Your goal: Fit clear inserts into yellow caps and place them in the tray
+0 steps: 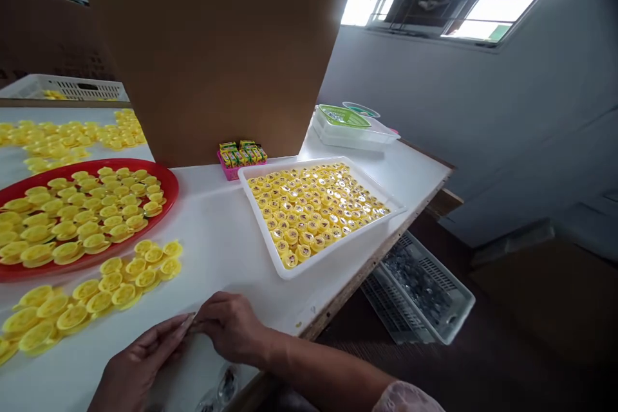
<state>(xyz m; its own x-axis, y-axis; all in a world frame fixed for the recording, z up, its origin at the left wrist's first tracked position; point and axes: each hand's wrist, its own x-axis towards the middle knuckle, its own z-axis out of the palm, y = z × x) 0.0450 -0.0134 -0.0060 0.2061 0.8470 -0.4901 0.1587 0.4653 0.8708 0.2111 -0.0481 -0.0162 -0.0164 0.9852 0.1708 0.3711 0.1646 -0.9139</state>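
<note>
My left hand (pixel 140 360) and my right hand (pixel 229 328) meet low on the white table (pixel 212 238), their fingertips pinching a small thin translucent piece (pixel 187 323), too small to identify. Small clear plastic pieces (pixel 222 386) lie just below my right hand, by the table edge. Loose yellow plastic caps (pixel 99 293) spread left of my hands. Behind them, a red oval tray (pixel 167 190) holds more yellow caps. To the right, a white rectangular tray (pixel 251 206) holds tightly packed caps (pixel 313 209).
A tall cardboard partition (pixel 207 58) stands behind the table, with more yellow caps (pixel 62 138) left of it. A pink basket of small boxes (pixel 240 158) sits at its foot. A green basket (pixel 342 117) rests on white trays. A grey crate (pixel 420 290) lies on the floor beyond the table edge.
</note>
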